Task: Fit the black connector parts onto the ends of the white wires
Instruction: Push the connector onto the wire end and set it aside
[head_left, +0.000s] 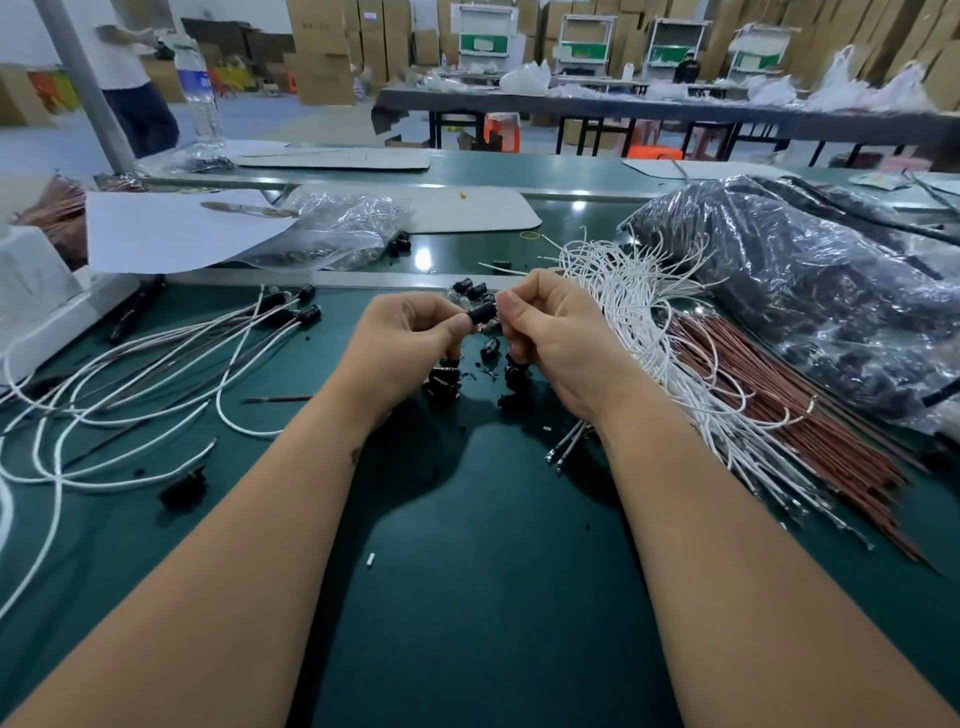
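Here I pinch one connector (482, 312) between my left hand (410, 343) and right hand (550, 332) above mid-counter, both grips tight; misaligned, the wire (628, 291) end could buckle.

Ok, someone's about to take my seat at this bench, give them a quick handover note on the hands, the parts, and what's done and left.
Left hand and right hand both pinch one black connector above the green mat; whether a wire is in it cannot be told.
Loose black connectors lie just beyond the hands.
Done: a few white wires with connectors fitted lie at the left.
Left: the big bundle of bare white wires at the right, beside brown wires.
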